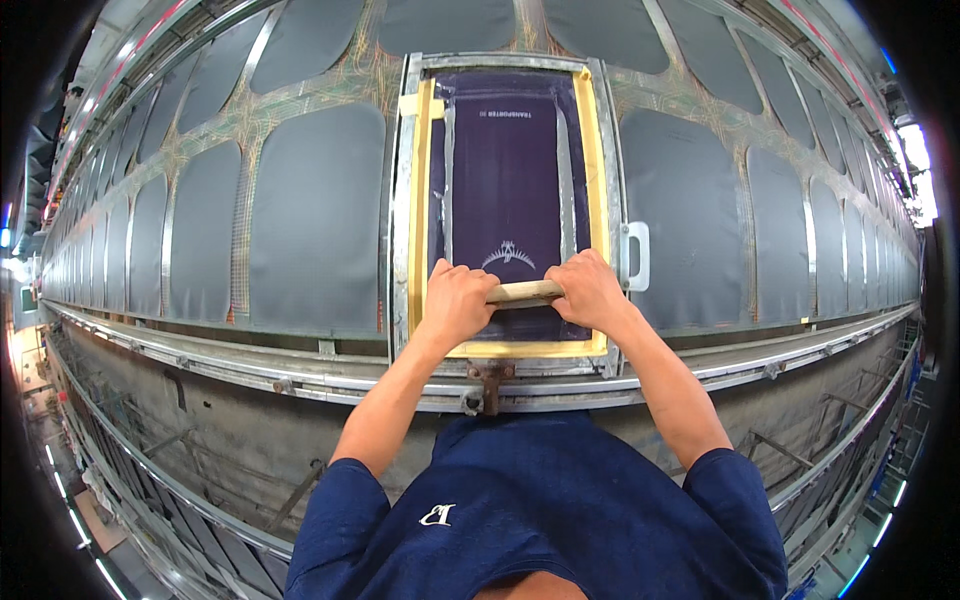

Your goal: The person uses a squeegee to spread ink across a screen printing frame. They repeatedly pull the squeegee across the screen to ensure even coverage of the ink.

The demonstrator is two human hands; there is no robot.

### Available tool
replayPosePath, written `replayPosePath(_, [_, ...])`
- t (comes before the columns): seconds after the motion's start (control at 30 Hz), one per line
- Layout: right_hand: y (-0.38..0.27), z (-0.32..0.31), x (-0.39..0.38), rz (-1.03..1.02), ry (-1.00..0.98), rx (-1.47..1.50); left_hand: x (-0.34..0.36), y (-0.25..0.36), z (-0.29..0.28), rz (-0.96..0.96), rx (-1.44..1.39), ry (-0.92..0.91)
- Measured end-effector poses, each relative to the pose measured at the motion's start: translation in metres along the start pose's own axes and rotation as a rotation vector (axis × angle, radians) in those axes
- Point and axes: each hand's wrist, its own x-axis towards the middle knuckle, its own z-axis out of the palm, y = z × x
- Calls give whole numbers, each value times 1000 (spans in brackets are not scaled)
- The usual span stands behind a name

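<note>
Both my hands are closed around a squeegee with a pale wooden handle (525,291). My left hand (460,300) grips its left end, and my right hand (588,290) grips the right end. The squeegee lies crosswise over the near part of a printing screen (505,180). Dark purple mesh fills this screen, with a white curved emblem just beyond the handle and small lettering near the far end. Yellow tape (595,170) lines the metal frame (402,230) inside. My fingers and the handle hide the squeegee's blade.
Dark grey fabric panels (315,215) lie in rows on the long table, left and right of the screen. A white handle (637,256) sticks out from the frame's right side. Metal rails (250,372) and a rusty bracket (490,388) run along the near edge, close to my body.
</note>
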Motion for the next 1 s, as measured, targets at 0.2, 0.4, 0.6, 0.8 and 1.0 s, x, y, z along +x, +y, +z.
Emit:
replayPosePath(0.2, [76, -59, 131, 14, 52, -103, 147, -72, -37, 66, 127, 52])
replayPosePath(0.4, [166, -123, 271, 118, -29, -118, 311, -138, -62, 11, 217, -41])
replayPosePath(0.6, [200, -127, 311, 200, -40, 46, 359, -160, -60, -63, 167, -89])
replayPosePath(0.8, [167, -114, 278, 185, 7, 34, 321, -148, -52, -82, 164, -62])
replayPosePath(1.0, [91, -56, 156, 89, 126, 60, 183, -92, -29, 21, 117, -9])
